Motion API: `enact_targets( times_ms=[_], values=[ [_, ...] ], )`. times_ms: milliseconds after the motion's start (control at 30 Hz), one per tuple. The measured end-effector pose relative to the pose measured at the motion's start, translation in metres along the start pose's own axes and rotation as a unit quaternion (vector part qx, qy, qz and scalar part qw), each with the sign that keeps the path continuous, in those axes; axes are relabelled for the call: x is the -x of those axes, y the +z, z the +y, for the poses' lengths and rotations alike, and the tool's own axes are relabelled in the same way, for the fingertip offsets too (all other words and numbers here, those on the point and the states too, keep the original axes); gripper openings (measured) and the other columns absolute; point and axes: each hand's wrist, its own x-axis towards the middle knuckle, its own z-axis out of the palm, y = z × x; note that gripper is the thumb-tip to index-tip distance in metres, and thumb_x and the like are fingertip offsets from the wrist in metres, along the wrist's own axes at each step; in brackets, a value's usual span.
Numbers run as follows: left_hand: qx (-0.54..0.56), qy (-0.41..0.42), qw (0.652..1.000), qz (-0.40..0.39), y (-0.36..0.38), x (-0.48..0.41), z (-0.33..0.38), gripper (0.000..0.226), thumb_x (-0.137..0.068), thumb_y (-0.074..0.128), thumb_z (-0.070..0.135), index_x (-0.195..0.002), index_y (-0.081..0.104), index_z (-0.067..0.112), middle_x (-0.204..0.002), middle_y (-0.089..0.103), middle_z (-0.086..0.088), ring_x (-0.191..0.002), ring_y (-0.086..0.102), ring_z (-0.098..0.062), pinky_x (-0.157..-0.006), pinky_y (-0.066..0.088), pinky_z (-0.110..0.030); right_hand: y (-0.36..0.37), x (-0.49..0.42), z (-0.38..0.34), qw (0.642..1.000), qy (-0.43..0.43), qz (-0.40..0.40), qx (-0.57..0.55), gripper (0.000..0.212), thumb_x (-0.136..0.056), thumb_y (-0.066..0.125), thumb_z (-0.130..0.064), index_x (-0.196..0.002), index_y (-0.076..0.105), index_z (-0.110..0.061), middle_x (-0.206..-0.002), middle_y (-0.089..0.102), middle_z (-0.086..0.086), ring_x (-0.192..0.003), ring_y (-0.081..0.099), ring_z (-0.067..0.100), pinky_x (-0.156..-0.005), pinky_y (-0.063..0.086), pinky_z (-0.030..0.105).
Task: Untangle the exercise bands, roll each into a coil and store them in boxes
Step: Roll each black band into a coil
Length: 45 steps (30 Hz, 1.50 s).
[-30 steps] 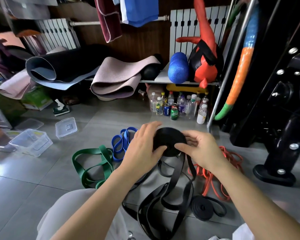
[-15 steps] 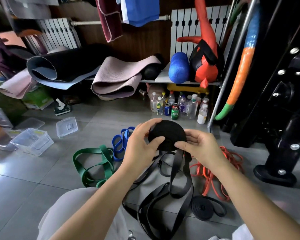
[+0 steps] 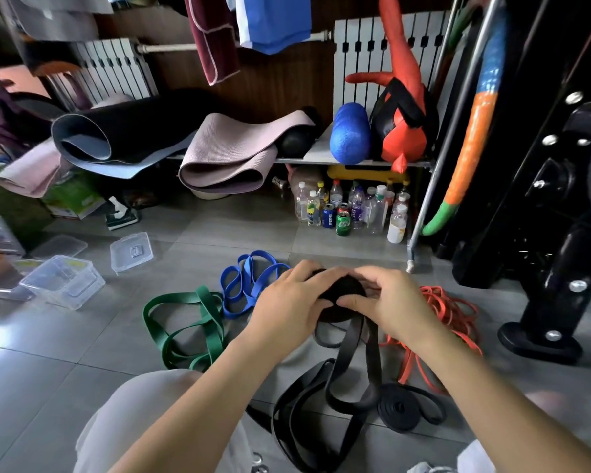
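The black coil (image 3: 343,295) sits between your two hands, raised over the floor (image 3: 65,387) in front of you. Your left hand (image 3: 287,310) curls round its left side with the thumb on its face, and your right hand (image 3: 391,302) pinches its right edge. You look to be mid-roll: a long loose tail (image 3: 354,367) of the same band hangs from the coil and loops on the floor. Next, turn the coil and feed that tail in flat, thumbs holding the wraps so they cannot spring. A smaller coil (image 3: 394,407) lies just beside the tail. The orange bands (image 3: 447,312) on the right and the blue band (image 3: 249,281) and green band (image 3: 188,326) on the left lie unrolled. A clear box (image 3: 64,281) stands well apart at left, a lid (image 3: 131,250) near it.
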Motion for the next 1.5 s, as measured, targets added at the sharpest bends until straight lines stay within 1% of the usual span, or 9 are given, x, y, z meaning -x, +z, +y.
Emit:
enact_targets(
  times_ms=[167,333,433,567,667,1033,1300,1400,1500],
  values=[
    [0.176,-0.119,0.973,0.085,-0.005,-0.005,-0.008,0.051,-0.081,0.067,0.015,-0.116,0.048,0.047,-0.108,0.051,0.022,-0.099,0.052,0.001,-0.084,0.041,-0.010,-0.012,0.000,-0.004,0.998,0.018,0.000,-0.057,0.036,-0.072,0.079,-0.020,-0.089,0.062,-0.046,-0.087,0.069,-0.025,-0.090,0.064,-0.006,-0.080,0.049,0.012],
    [0.385,-0.179,0.898,0.117,-0.005,-0.007,-0.006,0.060,-0.080,0.070,0.005,-0.100,0.051,0.058,-0.105,0.059,0.018,-0.100,0.062,-0.012,-0.076,0.055,-0.025,-0.011,-0.001,-0.007,0.981,0.028,0.009,-0.192,0.026,-0.068,0.077,-0.015,-0.083,0.068,-0.033,-0.078,0.072,-0.020,-0.075,0.067,-0.004,-0.061,0.047,0.006],
    [0.424,-0.185,0.880,0.105,-0.002,-0.008,-0.003,0.060,-0.081,0.068,0.001,-0.100,0.050,0.055,-0.106,0.060,0.007,-0.098,0.062,-0.017,-0.076,0.055,-0.025,-0.008,0.000,-0.005,0.975,0.027,0.014,-0.221,0.025,-0.073,0.073,-0.005,-0.086,0.069,-0.026,-0.082,0.074,-0.012,-0.079,0.070,0.003,-0.066,0.051,0.012],
    [0.169,-0.110,0.977,0.064,-0.004,-0.001,-0.004,0.056,-0.081,0.069,0.015,-0.126,0.043,0.035,-0.126,0.046,0.003,-0.115,0.048,-0.015,-0.095,0.045,-0.030,-0.006,0.000,-0.005,0.986,0.017,0.007,-0.164,0.031,-0.075,0.074,-0.004,-0.085,0.068,-0.033,-0.081,0.074,-0.011,-0.081,0.069,0.004,-0.073,0.054,0.018],
    [-0.007,0.023,0.999,0.037,-0.004,0.003,-0.003,0.057,-0.082,0.063,0.018,-0.134,0.043,0.030,-0.129,0.049,0.000,-0.114,0.050,-0.023,-0.086,0.048,-0.035,-0.002,0.003,-0.005,0.995,0.014,-0.002,-0.102,0.033,-0.075,0.076,-0.009,-0.085,0.066,-0.039,-0.086,0.073,-0.009,-0.084,0.069,0.005,-0.081,0.055,0.026],
    [0.197,-0.110,0.972,0.064,0.004,0.002,-0.005,0.054,-0.080,0.068,0.013,-0.117,0.049,0.046,-0.106,0.051,0.027,-0.103,0.046,0.013,-0.084,0.036,-0.001,-0.006,0.003,-0.006,0.987,0.030,-0.017,-0.155,0.037,-0.074,0.076,-0.009,-0.098,0.067,-0.036,-0.099,0.072,-0.008,-0.098,0.067,0.006,-0.092,0.052,0.031],
    [0.356,-0.180,0.911,0.105,0.002,-0.001,-0.006,0.058,-0.078,0.070,0.003,-0.105,0.054,0.051,-0.109,0.061,0.014,-0.105,0.058,-0.006,-0.090,0.051,-0.027,-0.011,0.002,-0.004,0.986,0.030,-0.008,-0.163,0.036,-0.071,0.078,-0.010,-0.087,0.067,-0.041,-0.092,0.073,-0.018,-0.097,0.066,0.006,-0.092,0.050,0.029],
    [0.277,-0.153,0.948,0.037,-0.002,0.000,-0.008,0.052,-0.081,0.068,0.009,-0.109,0.047,0.047,-0.114,0.057,0.011,-0.110,0.055,-0.009,-0.093,0.049,-0.032,-0.010,0.002,-0.002,0.990,0.033,-0.013,-0.139,0.036,-0.072,0.078,-0.008,-0.086,0.067,-0.040,-0.089,0.073,-0.014,-0.096,0.067,0.010,-0.090,0.051,0.027],
    [0.025,-0.039,0.999,0.000,-0.004,0.005,-0.011,0.056,-0.078,0.070,0.021,-0.125,0.041,0.030,-0.127,0.048,0.006,-0.115,0.048,-0.019,-0.089,0.048,-0.035,-0.006,0.004,0.000,0.994,0.047,-0.031,-0.093,0.036,-0.071,0.080,-0.010,-0.097,0.068,-0.031,-0.099,0.072,-0.007,-0.096,0.067,0.009,-0.093,0.051,0.029]
  ],
)
